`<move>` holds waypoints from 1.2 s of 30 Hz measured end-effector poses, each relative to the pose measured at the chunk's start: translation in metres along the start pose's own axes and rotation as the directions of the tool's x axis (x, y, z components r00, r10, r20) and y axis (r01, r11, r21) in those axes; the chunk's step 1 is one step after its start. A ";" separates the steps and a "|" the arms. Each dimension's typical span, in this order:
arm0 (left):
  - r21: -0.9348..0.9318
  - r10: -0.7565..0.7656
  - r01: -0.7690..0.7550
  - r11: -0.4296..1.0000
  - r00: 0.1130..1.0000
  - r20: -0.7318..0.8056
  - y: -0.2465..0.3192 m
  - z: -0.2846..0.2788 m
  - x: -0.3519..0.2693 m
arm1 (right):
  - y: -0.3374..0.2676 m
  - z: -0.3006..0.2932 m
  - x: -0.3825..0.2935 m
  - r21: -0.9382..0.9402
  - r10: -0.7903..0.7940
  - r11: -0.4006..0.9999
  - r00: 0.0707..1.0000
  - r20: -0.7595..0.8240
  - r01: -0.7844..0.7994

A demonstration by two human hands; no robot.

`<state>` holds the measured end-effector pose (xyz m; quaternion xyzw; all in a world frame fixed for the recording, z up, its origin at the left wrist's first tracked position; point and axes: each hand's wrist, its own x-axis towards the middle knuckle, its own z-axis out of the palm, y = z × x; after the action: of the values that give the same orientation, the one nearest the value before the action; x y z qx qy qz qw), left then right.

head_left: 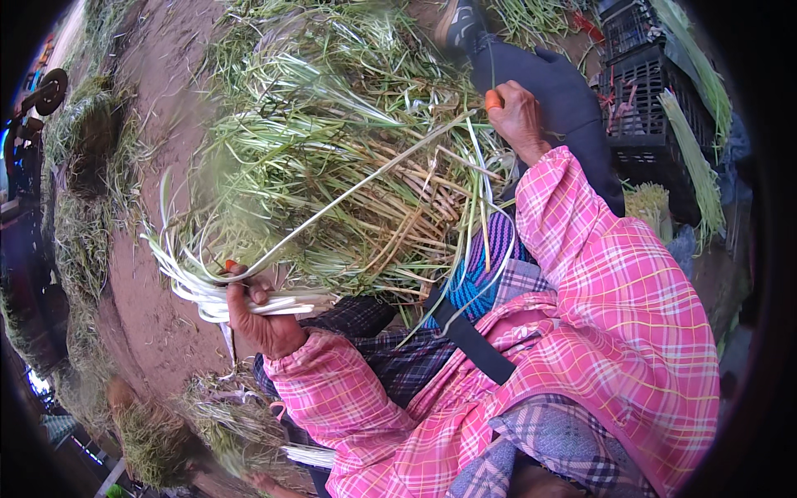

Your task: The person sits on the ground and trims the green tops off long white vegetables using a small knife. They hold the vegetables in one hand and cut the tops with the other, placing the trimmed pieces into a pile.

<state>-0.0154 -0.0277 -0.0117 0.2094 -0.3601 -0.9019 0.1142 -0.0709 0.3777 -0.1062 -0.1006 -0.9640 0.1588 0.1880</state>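
Observation:
My left hand [258,311] is closed around a bundle of pale, peeled plant stalks [212,299], whose white ends curl out to the left. A long single stalk [348,190] runs taut from this hand up to my right hand [515,115]. The right hand's fingers are closed at the stalk's far end, with an orange cover on one fingertip or thumb. An orange bit also shows at the left hand. Between and beyond the hands lies a big heap of green stalks with brownish ends [386,180]. Thin peeled strips [476,249] hang over my lap.
Black plastic crates [641,106] stand at the upper right, with tied bundles of green stalks [697,168] against them. More stalk heaps [149,442] lie on the brown ground [149,311] to the left. A small white bundle [309,455] sits by my left sleeve.

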 end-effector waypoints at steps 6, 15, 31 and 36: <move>-0.237 0.092 -0.108 0.966 0.993 -0.079 0.047 -0.012 0.007 | 0.007 -0.020 0.012 -0.107 -0.026 0.994 0.994 -0.104 0.015; 0.005 -0.257 0.257 0.966 0.966 0.021 -0.044 0.019 -0.007 | -0.172 -0.014 -0.052 0.939 -0.621 0.298 0.712 0.328 -0.173; 0.324 -0.401 0.338 0.884 0.904 0.150 -0.084 0.054 -0.039 | -0.167 -0.045 -0.059 0.830 -0.565 0.538 0.669 0.483 -0.145; 0.083 -0.315 0.309 0.948 0.945 0.089 -0.054 0.049 -0.021 | -0.115 -0.009 -0.023 0.652 -0.445 0.735 0.857 0.259 0.185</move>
<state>-0.0226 0.0475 -0.0113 0.2215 -0.3581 -0.9053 -0.0555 -0.0618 0.2677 -0.0663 0.1682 -0.8811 0.4407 0.0346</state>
